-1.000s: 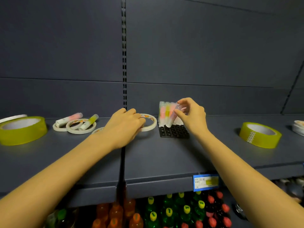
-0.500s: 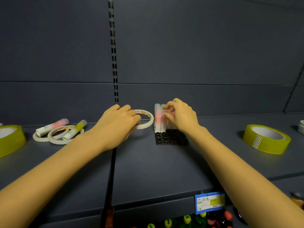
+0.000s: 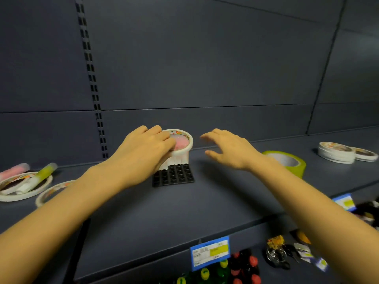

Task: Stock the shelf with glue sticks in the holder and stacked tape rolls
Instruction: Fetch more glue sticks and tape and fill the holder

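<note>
A black holder with round sockets sits mid-shelf. Several glue sticks stand in its back rows. My left hand grips the left rim of a thin white tape ring. The ring is raised and tilted at the tops of the standing sticks, whose pink caps show through its opening. My right hand hovers just right of the holder, fingers spread, touching nothing. A pink glue stick and a yellow-green glue stick lie loose across a white tape ring at far left.
Another white tape ring lies partly under my left forearm. A wide yellow-green tape roll sits behind my right wrist. Stacked white tape rolls stand at the far right. A blue price label hangs on the shelf edge above bottles.
My left hand lifted the white tape ring from the shelf up to the standing glue sticks. My right hand let go of the sticks, opened and drew off to the right.
</note>
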Motion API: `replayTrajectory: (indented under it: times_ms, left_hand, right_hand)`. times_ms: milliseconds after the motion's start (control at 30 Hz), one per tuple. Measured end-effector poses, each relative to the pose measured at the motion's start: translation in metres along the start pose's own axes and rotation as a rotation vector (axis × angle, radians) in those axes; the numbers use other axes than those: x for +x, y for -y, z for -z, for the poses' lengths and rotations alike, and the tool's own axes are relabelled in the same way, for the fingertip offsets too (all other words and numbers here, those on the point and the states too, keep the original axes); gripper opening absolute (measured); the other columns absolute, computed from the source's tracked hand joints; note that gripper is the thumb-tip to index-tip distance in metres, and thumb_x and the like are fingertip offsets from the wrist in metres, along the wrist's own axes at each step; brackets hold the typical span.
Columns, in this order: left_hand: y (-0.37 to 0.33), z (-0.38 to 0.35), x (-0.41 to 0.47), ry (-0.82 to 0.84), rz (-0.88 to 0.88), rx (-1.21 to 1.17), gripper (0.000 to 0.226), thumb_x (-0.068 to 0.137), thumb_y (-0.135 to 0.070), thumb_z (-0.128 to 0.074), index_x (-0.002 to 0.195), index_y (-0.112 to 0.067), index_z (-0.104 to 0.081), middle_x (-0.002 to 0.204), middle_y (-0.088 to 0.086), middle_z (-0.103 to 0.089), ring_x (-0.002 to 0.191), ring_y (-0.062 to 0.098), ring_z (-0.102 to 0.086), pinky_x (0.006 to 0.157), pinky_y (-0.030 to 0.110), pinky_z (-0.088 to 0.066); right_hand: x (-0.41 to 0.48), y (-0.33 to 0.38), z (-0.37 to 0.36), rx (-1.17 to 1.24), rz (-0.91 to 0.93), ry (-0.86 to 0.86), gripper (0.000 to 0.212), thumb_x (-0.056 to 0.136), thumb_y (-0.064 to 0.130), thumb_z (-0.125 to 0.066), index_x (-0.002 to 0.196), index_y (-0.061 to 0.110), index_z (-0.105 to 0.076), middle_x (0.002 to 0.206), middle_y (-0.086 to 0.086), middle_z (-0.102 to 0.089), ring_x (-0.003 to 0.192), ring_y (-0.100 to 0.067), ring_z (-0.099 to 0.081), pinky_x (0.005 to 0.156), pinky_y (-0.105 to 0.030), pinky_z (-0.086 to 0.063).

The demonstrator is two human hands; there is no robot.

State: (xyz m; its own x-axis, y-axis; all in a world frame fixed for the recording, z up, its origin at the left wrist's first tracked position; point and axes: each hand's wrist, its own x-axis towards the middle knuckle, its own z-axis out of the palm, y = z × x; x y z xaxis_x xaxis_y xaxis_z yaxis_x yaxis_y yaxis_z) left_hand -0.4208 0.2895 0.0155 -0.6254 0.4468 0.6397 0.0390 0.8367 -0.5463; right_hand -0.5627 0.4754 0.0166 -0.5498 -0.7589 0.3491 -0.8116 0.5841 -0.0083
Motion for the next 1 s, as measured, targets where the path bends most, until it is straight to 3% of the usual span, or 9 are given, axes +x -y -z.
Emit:
replayTrajectory:
  times_ms: [267, 467, 600, 833, 933, 1000]
  left_hand:
    - [-0.082, -0.025, 0.094, -0.058, -0.064, -0.090, 0.020, 0.065, -0.013, -0.081, 0.066, -0.014, -0.062, 0.063, 0.000, -0.060, 0.055, 0.025, -0.055, 0.046, 0.027, -0.038]
    - [-0.166, -0.039, 0.173, -0.121, -0.120, -0.153, 0.011, 0.076, -0.019, -0.070, 0.069, -0.015, -0.063, 0.066, 0.001, -0.064, 0.057, 0.025, -0.057, 0.045, 0.029, -0.039]
    - [-0.222, -0.049, 0.220, -0.110, -0.096, -0.217, 0.021, 0.064, -0.016, -0.084, 0.068, -0.015, -0.063, 0.066, 0.001, -0.064, 0.054, 0.023, -0.056, 0.045, 0.028, -0.037]
    - [-0.301, -0.070, 0.292, -0.047, -0.127, -0.250, 0.024, 0.062, -0.022, -0.084, 0.065, -0.019, -0.060, 0.063, -0.003, -0.062, 0.056, 0.022, -0.058, 0.046, 0.024, -0.039]
    - [-0.325, -0.083, 0.326, 0.034, -0.154, -0.286, 0.015, 0.075, -0.022, -0.076, 0.076, -0.017, -0.062, 0.077, 0.001, -0.066, 0.071, 0.024, -0.060, 0.054, 0.029, -0.039]
    - [-0.337, -0.096, 0.351, 0.077, -0.129, -0.280, 0.014, 0.093, -0.027, -0.053, 0.097, -0.017, -0.061, 0.100, 0.001, -0.063, 0.094, 0.024, -0.055, 0.069, 0.031, -0.036]
  right_hand:
    - [-0.081, -0.121, 0.036, -0.065, -0.161, -0.014, 0.037, 0.094, 0.036, -0.051, 0.129, 0.025, -0.050, 0.123, 0.007, -0.055, 0.118, -0.016, -0.047, 0.089, -0.034, -0.043]
    - [-0.157, -0.218, 0.066, -0.146, -0.249, 0.033, 0.034, 0.094, 0.035, -0.052, 0.126, 0.023, -0.052, 0.122, 0.006, -0.057, 0.117, -0.018, -0.051, 0.089, -0.031, -0.040]
    - [-0.207, -0.276, 0.074, -0.153, -0.335, 0.046, 0.030, 0.093, 0.034, -0.053, 0.122, 0.028, -0.054, 0.119, 0.010, -0.058, 0.116, -0.017, -0.053, 0.088, -0.032, -0.042]
    - [-0.257, -0.363, 0.075, -0.163, -0.424, 0.105, 0.027, 0.092, 0.040, -0.051, 0.117, 0.031, -0.058, 0.122, 0.009, -0.058, 0.115, -0.018, -0.054, 0.088, -0.036, -0.047]
    - [-0.265, -0.397, 0.071, -0.171, -0.428, 0.121, 0.025, 0.093, 0.042, -0.050, 0.115, 0.032, -0.059, 0.122, 0.008, -0.057, 0.114, -0.017, -0.054, 0.079, -0.030, -0.042]
    - [-0.266, -0.418, 0.068, -0.166, -0.425, 0.116, 0.024, 0.094, 0.041, -0.049, 0.114, 0.032, -0.060, 0.121, 0.008, -0.057, 0.113, -0.016, -0.054, 0.078, -0.029, -0.040]
